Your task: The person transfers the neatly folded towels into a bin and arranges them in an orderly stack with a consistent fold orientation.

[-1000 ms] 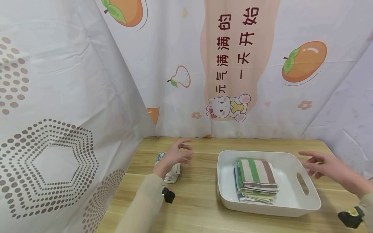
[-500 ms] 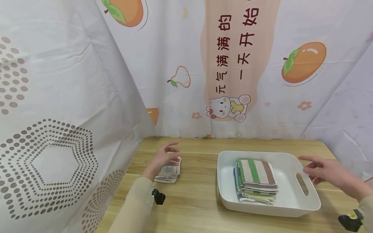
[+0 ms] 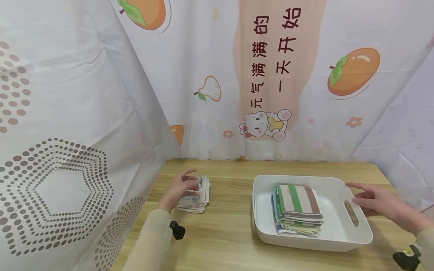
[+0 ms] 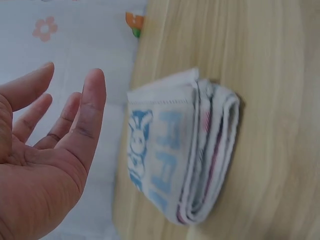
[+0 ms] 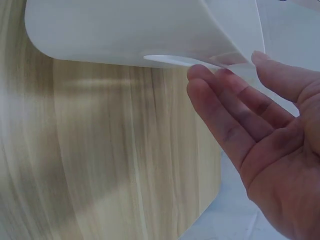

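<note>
My left hand (image 3: 181,190) hovers over the left side of a small stack of folded towels (image 3: 202,197), its fingers loosely bent and holding nothing. The left wrist view shows those towels (image 4: 165,145) apart from the hand, with a blue rabbit print on the top one. At the right end of a white plastic basket (image 3: 339,242), my right hand (image 3: 381,201) has its fingers by the rim near the handle slot. In the right wrist view the fingers (image 5: 225,117) lie along the outside, thumb close to the rim; firm contact cannot be told.
Inside the basket lies a stack of folded striped towels (image 3: 300,207), with green, white and brown stripes on top. The wooden table (image 3: 227,226) ends at a printed curtain (image 3: 203,124) behind, and another patterned curtain (image 3: 68,113) hangs on the left.
My left hand has moved left and slightly down, uncovering more of the folded towels. The right hand has shifted slightly toward the basket's rim. The basket stays in place.
</note>
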Tool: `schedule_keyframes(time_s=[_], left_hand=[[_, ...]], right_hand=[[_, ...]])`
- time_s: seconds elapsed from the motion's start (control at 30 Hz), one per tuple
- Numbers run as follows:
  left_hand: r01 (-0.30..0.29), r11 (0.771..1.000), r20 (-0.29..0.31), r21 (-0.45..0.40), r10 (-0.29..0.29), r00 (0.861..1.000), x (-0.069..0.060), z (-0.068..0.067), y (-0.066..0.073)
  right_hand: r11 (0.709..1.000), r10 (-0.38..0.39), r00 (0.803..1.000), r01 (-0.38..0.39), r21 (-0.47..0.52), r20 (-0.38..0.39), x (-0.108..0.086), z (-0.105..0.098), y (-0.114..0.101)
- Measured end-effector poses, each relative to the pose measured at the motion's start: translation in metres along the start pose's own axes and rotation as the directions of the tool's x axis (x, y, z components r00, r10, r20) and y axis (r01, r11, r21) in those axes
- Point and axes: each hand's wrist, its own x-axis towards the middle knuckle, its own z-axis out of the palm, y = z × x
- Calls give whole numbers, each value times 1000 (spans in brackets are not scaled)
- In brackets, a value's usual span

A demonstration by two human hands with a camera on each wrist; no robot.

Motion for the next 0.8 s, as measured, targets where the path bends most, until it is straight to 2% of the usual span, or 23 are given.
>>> schedule_keyframes(time_s=[0.13, 0.23, 0.53, 0.8], left_hand=[[-4, 1000, -21, 21, 4, 1000, -3, -8, -4], [10, 999, -47, 30, -8, 999, -3, -13, -8], [46, 999, -94, 8, -45, 995, -1, -25, -27], [66, 992, -173, 108, -47, 984, -2, -35, -40]], right_hand=[[997, 74, 997, -74, 8, -8, -1, 2, -2], [996, 92, 996, -92, 10, 4, -1, 3, -3], [996, 80, 996, -81, 40, 32, -2, 1, 2], [997, 51, 997, -54, 57, 55, -3, 3, 2]])
